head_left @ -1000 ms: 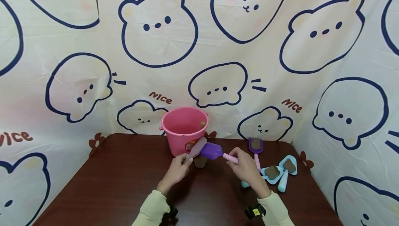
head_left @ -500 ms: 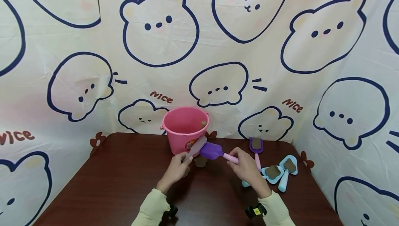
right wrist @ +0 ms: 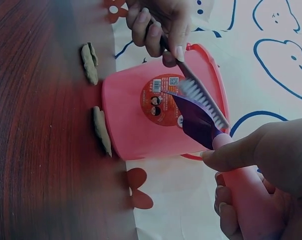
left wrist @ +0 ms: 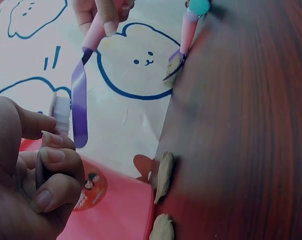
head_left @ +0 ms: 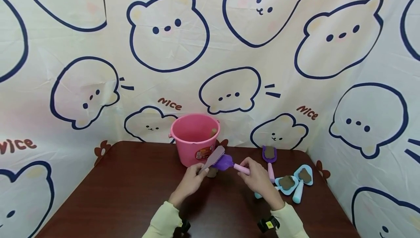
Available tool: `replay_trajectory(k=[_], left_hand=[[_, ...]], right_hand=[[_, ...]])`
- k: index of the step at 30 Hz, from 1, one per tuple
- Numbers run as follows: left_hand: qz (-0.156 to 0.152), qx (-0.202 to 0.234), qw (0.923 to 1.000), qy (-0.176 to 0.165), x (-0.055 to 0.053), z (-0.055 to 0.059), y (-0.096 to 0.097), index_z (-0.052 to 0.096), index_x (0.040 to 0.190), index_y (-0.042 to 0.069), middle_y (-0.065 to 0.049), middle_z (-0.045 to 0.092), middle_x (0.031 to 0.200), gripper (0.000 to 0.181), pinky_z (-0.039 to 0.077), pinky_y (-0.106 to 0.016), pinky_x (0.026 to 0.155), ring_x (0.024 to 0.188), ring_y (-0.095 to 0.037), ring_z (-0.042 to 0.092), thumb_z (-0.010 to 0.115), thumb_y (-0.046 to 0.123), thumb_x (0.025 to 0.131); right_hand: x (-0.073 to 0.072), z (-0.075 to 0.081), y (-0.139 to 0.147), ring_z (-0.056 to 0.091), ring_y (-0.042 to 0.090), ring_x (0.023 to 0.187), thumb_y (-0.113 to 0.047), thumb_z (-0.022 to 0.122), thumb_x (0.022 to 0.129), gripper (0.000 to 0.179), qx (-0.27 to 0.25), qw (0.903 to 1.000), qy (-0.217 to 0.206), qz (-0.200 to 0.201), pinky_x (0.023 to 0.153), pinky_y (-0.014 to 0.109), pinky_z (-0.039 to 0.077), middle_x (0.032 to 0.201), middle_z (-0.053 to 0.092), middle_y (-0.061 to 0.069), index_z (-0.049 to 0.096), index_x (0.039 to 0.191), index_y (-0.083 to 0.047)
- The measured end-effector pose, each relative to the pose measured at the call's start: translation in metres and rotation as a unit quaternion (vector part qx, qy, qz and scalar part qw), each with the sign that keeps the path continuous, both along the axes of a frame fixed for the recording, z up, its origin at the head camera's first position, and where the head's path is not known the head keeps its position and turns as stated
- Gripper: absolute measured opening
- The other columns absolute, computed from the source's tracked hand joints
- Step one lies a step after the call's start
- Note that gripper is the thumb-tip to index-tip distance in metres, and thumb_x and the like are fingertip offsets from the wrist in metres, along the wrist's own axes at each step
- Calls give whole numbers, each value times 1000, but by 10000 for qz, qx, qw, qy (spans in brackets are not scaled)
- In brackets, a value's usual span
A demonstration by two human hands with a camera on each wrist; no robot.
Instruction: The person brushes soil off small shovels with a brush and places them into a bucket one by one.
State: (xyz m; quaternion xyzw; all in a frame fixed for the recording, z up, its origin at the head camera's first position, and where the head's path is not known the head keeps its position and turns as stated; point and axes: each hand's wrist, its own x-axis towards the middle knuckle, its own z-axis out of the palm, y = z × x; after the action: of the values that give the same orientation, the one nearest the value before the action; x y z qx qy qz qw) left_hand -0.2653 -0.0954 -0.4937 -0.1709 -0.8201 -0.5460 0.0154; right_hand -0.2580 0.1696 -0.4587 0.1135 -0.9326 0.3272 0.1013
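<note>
My left hand (head_left: 189,182) grips the thin handle of a grey brush (head_left: 214,156) with pale bristles. In my right hand (head_left: 257,177) is the pink handle of a small purple toy shovel (head_left: 224,162). The brush's bristles (right wrist: 192,92) lie right at the shovel's blade, seen in the right wrist view. Both tools are held up in front of a pink bucket (head_left: 189,152) with a red label. Low beside the bucket, two flat brown lumps like clay or moulded sand, one lump (right wrist: 102,131) and another lump (right wrist: 89,64), lie on the table.
At the right, another purple shovel with a pink handle (head_left: 270,172) holds a brown lump. Close to it are light blue moulds with brown shapes, one with a blue handle (head_left: 298,193). A patterned cloth (head_left: 229,55) hangs behind and beside the dark table (head_left: 108,194).
My left hand and the brush have shifted slightly right, further over the shovel. The shovel's blade has tilted, so less of its face shows. My right hand has barely moved.
</note>
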Motion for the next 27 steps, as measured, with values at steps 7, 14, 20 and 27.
replay_trajectory(k=[7,14,20,27], left_hand=[[-143,-21,9999,-13,4,1,9,64,104,1,-2,52,79,20,38,-24,58,67,-13,46,55,19,106],[-17,-362,9993,-99,10,2,16,65,109,10,-2,55,84,23,38,-31,66,75,-16,51,56,30,105],[-138,-372,9992,-19,13,1,19,66,111,8,0,54,84,26,37,-30,68,78,-15,52,57,32,104],[-119,-431,9990,-26,11,-1,16,66,113,9,1,54,83,26,39,-30,67,78,-16,53,57,33,104]], right_hand=[[-1,-4,-2,56,17,76,-13,82,86,26,50,10000,-18,-3,72,35,49,90,64,1,63,103,-13],[0,-6,-5,56,17,76,-14,82,86,25,130,9999,11,33,71,36,47,91,64,1,63,102,-13],[0,-7,-6,56,17,76,-13,82,85,26,155,9999,63,34,72,37,49,91,65,1,63,102,-13],[0,-6,-5,57,16,76,-14,83,84,26,192,9997,139,11,72,37,49,90,65,0,64,101,-13]])
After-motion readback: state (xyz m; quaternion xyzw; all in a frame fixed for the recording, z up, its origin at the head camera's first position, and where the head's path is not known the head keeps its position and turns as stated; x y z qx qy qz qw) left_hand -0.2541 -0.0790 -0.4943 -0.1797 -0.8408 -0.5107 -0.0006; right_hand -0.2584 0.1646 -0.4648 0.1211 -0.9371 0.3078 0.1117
